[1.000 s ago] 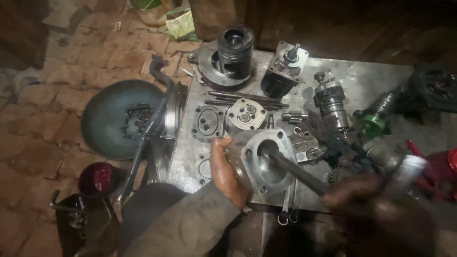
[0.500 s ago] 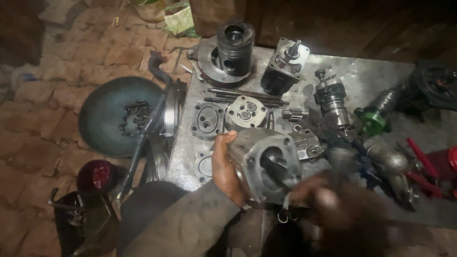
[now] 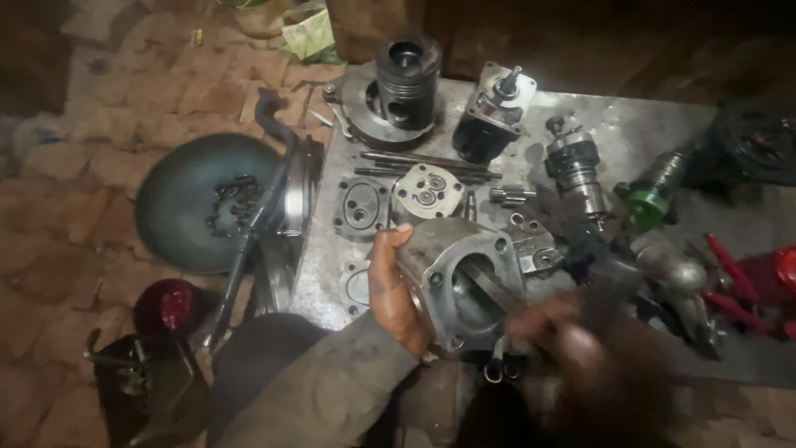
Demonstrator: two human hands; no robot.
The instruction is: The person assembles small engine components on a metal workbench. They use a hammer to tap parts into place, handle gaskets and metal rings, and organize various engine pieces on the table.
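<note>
My left hand (image 3: 393, 286) grips a grey cast-metal pump housing (image 3: 452, 278) by its left side, tilted up off the steel plate (image 3: 613, 141) with its oval bore facing me. My right hand (image 3: 572, 348) is blurred in front of the housing. It holds a dark rod-like tool (image 3: 497, 294) whose end reaches into the bore.
On the plate lie a piston on a round flange (image 3: 398, 87), a black motor-like unit (image 3: 493, 112), a gear cover plate (image 3: 427, 192), a flat end plate (image 3: 361, 207), long bolts (image 3: 423, 159) and a green-capped part (image 3: 651, 199). A dark round dish with small parts (image 3: 207, 199) sits left on the brick floor.
The housing has been tipped up from lying flat so its bore faces me. My right hand has come closer in, with the tool end inside the bore.
</note>
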